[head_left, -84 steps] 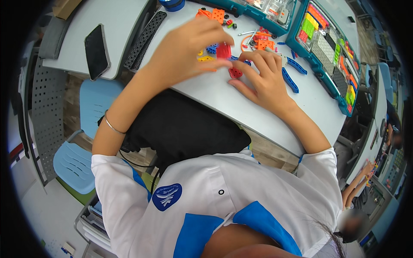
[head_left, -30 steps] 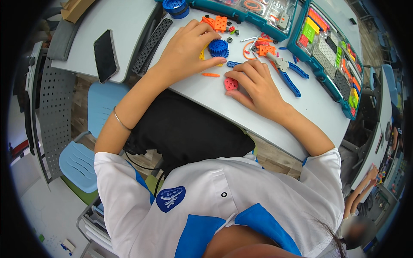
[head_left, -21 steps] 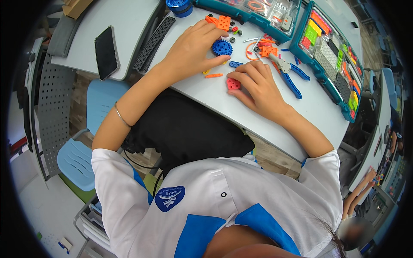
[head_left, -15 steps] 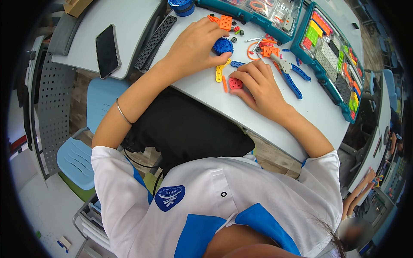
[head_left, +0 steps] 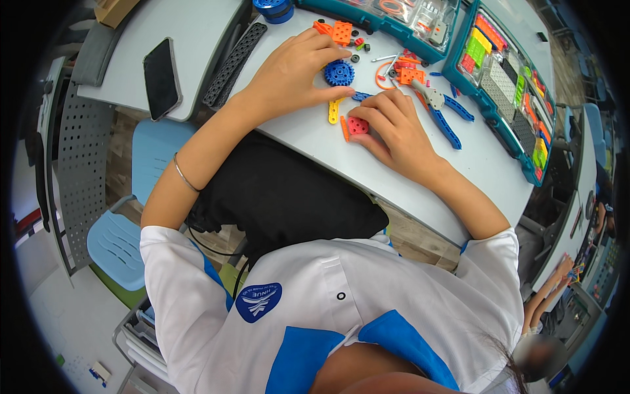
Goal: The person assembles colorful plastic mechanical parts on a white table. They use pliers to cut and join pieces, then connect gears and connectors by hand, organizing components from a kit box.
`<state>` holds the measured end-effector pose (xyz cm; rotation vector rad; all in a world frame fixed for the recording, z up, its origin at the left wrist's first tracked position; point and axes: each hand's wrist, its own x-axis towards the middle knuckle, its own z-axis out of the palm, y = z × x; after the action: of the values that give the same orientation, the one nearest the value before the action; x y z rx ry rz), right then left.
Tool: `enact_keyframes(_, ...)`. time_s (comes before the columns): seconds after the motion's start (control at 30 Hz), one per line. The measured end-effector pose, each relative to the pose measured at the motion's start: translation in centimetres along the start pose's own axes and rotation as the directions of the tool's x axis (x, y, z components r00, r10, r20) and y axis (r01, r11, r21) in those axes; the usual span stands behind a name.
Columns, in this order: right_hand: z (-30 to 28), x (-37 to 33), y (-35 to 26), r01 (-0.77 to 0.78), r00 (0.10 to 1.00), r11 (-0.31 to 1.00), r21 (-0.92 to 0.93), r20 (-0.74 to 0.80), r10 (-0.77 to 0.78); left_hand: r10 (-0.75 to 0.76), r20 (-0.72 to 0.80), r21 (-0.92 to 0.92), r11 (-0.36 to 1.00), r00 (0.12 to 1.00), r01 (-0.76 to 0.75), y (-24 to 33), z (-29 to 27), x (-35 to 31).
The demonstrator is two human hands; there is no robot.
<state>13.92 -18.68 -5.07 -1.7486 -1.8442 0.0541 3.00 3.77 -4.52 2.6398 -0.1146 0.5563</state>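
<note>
On the table, a blue toothed gear (head_left: 339, 73) lies between the spread thumb and fingers of my left hand (head_left: 289, 75). That hand is open, with its fingertips beyond the gear and its thumb on the near side. My right hand (head_left: 397, 131) is closed on a small red perforated block (head_left: 357, 125), its thumb on the near side and its fingers curled over the far side. Just left of the block lies a thin orange strip (head_left: 344, 129). A yellow perforated beam (head_left: 334, 110) sits by my left thumb, and part of a blue beam (head_left: 360, 96) shows above my right hand.
Blue-handled pliers (head_left: 446, 115) lie right of my right hand. Beyond are orange perforated blocks (head_left: 342, 33) and loose small parts. Teal cases (head_left: 453, 69) of parts border the far right. Dark perforated beams (head_left: 236, 65) and a phone (head_left: 163, 77) lie to the left.
My left thumb and fingers have spread apart, drawing slightly left and back from the blue gear, which now shows more fully. My right hand keeps the red block nearly in place.
</note>
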Motion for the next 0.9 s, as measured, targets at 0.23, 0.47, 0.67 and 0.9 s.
enact_keyframes(0.23,-0.1,0.0,0.1,-0.003,1.0,1.0,0.011,-0.004,0.003,0.041,0.091,0.001,0.999,0.995,-0.042,0.2,-1.1,-0.3)
enact_keyframes(0.47,0.0,0.0,0.2,0.0,1.0,1.0,0.003,-0.003,0.0,0.118,0.085,0.013,0.993,0.989,-0.119,-0.8,-0.5,0.1)
enact_keyframes(0.67,0.0,0.1,0.2,0.0,1.0,1.0,0.0,0.002,0.0,0.092,-0.011,0.085,0.992,0.996,-0.091,-1.2,-0.6,0.4)
enact_keyframes(0.9,-0.3,0.2,0.0,-0.004,1.0,1.0,0.015,0.006,0.004,-0.268,-0.242,0.297,0.895,0.933,0.334,-2.6,-2.8,0.0)
